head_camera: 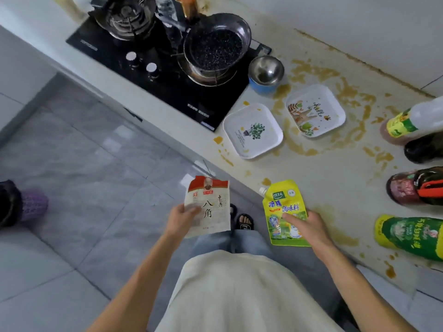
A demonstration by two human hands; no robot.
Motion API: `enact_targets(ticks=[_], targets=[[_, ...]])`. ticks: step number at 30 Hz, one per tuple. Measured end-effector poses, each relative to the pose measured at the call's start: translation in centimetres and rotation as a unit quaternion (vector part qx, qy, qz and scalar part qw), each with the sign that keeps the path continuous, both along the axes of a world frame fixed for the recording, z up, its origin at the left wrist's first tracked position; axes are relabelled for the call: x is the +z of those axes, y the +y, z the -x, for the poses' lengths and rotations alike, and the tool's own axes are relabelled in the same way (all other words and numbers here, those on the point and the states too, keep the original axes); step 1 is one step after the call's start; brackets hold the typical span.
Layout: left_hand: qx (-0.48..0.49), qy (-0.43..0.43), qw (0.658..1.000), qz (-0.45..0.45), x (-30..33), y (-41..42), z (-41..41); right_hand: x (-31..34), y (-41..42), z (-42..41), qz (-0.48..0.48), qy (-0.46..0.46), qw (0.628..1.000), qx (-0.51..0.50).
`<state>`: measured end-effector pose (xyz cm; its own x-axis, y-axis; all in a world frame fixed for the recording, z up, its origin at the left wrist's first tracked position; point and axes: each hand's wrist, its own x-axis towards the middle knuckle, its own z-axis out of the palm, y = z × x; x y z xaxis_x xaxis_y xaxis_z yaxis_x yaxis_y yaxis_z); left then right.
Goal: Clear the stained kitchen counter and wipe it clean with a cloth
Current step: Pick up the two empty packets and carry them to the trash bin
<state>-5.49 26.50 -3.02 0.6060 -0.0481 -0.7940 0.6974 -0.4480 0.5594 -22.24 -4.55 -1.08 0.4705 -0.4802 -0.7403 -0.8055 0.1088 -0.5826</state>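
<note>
**Two packets in hand at the stained counter**

Head view, looking down: my left hand (183,215) grips a red-and-white spice packet (208,207) by its left edge, thumb across the front, held over the floor just off the counter's near edge. My right hand (309,224) holds a yellow seasoning pouch (284,209) from the right side, thumb pressed on its face, fingers behind it; the pouch hangs over the near edge of the counter (323,188).

The counter is streaked with brown-orange stains (347,92), thickest around the two square plates. The plant-print plate (253,130) sits nearer the edge, the "hello" plate (315,110) just beyond it to the right, the two close but apart. Farther left, a steel bowl (266,69) rests in a blue holder beside the black hob (167,87), where a dark pan (215,45) sits on the right burner.

Along the right edge, four bottles lean into frame: a clear one with a yellow-green label (407,121), a dark one (424,147), a red-labelled one (414,188), and a green one (410,236) nearest. I can't spot a cloth.
</note>
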Motion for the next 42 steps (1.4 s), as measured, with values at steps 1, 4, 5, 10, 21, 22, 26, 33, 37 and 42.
enact_targets(ticks=[1,4,5,10,21,22,26,33,37,42], targets=[[0.035,0.004,0.999,-0.004,-0.2,1.2,1.0,-0.2,0.2,-0.9,0.002,0.001,1.0,0.025],[0.141,0.005,0.99,-0.011,-0.1,5.1,3.9,-0.5,1.5,-3.9,0.007,0.001,0.994,0.108],[0.172,0.005,0.985,-0.015,-0.1,6.4,4.9,-0.4,2.2,-5.1,0.005,-0.002,0.991,0.134],[0.322,0.019,0.946,-0.007,0.3,12.6,9.3,0.1,7.6,-11.6,0.004,-0.022,0.968,0.251],[0.528,0.033,0.848,-0.018,0.2,25.7,13.6,-0.2,24.8,-22.8,0.011,-0.02,0.905,0.424],[0.533,0.033,0.845,-0.013,0.2,26.9,13.3,-0.3,26.1,-23.5,0.011,-0.02,0.901,0.432],[0.546,0.02,0.838,0.01,-0.1,30.9,11.0,-0.7,29.5,-26.4,0.036,-0.009,0.889,0.457],[0.565,-0.013,0.824,0.031,-0.4,37.3,3.8,-0.9,32.0,-31.5,0.08,0.019,0.877,0.474],[0.57,-0.024,0.82,0.044,-0.7,40.5,-0.9,-1.6,34.4,-36.0,0.094,0.033,0.868,0.486],[0.581,-0.008,0.814,0.017,-0.9,44.7,-4.7,-2.5,40.6,-43.8,0.078,0.03,0.852,0.517]])
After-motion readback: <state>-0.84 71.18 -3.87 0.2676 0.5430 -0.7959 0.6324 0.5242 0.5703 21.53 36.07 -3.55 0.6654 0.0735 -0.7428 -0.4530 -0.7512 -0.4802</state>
